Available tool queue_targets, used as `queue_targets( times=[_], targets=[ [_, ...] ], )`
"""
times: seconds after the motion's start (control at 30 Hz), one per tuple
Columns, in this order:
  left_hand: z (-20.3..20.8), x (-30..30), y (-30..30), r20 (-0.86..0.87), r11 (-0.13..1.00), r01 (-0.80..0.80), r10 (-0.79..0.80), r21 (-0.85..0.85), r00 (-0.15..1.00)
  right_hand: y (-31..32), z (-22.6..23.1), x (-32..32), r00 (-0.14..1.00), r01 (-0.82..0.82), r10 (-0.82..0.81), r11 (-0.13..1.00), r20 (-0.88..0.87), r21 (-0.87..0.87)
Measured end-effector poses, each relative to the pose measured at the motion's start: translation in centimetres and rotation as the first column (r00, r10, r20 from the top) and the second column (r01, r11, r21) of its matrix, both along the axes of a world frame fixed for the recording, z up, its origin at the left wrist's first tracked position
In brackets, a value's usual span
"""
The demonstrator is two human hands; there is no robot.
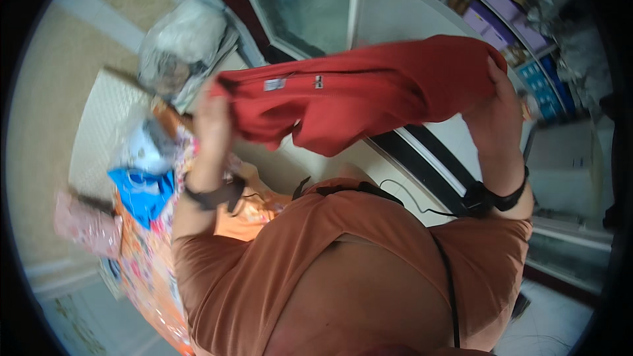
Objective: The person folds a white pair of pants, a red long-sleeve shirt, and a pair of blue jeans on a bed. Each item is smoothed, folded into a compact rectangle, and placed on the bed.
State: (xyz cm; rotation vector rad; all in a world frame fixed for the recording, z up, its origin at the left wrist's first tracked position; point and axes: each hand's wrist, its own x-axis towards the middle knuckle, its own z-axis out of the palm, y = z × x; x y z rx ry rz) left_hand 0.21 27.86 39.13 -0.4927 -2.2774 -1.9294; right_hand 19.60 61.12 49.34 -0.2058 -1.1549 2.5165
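Note:
A red garment (356,92) is stretched out in the air in front of me, between my two hands. Two small labels show on its inner side near the upper edge; whether it is a top or trousers I cannot make out. My left hand (214,118), blurred by motion, grips the garment's left end. At the other end, my right hand (498,105) is closed on the cloth, the thumb lying over it. The fabric sags in loose folds between them. Each wrist wears a dark band.
On the left, an orange floral cloth (148,270) carries a blue plastic bag (142,194) and a pink wrapped package (89,224). A clear plastic bag (181,46) of things stands beyond. A glass door (303,0) is ahead; shelves with purple boxes (504,16) stand at far right.

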Motion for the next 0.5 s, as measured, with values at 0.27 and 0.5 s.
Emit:
queue_targets(
  times=[0.27, 0.5],
  targets=[
    [20.5, -6.7, 0.0, -0.349, 0.834, 0.536, -0.546, -0.134, 0.762, 3.0, 1.0, 1.5, 0.931, 0.333, -0.362, 0.89, 0.04, 0.312],
    [32.9, -12.0, -2.0, -0.555, 0.891, 0.327, -0.452, -0.315, 0.698, -3.9, 5.8, 3.7, 0.896, 0.428, -0.436, 0.804, -0.08, 0.413]
  ],
)
